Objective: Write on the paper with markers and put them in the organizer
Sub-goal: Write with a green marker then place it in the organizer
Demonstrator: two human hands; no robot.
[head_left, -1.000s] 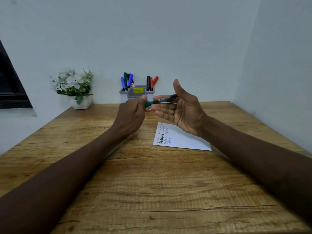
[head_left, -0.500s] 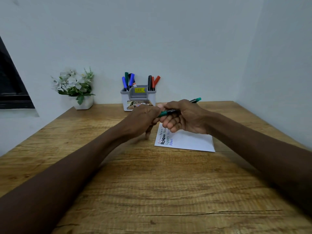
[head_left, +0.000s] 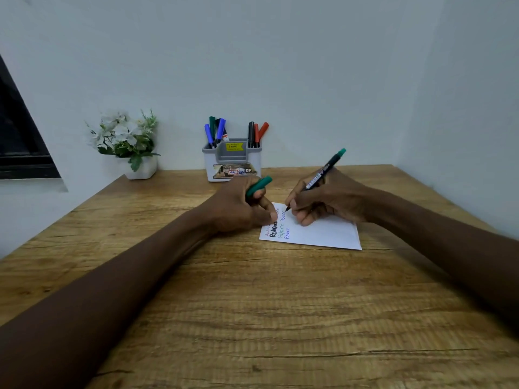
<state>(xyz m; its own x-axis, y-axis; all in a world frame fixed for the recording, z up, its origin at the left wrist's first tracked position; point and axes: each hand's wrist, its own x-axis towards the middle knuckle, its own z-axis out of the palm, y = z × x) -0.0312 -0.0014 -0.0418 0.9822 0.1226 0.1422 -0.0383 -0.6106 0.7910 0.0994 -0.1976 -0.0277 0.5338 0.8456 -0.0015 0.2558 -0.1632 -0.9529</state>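
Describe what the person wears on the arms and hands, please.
The left forearm and the right forearm are bare up to the picture's edge; no sleeve shows. The left hand and the right hand wear no glove, and no watch, bracelet or ring is visible.

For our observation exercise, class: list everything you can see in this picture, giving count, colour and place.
table: one, brown wood, underneath
paper: one, white with writing, table centre
organizer: one, grey-white, table's far edge
stored markers: at least six, blue, green, black, red, in organizer
plant: one, white flowers, far left
window frame: one, black, left wall
marker: one, green-black, right hand, tip at paper
cap: one, green, left hand
left hand: grips cap, touches paper
right hand: grips marker
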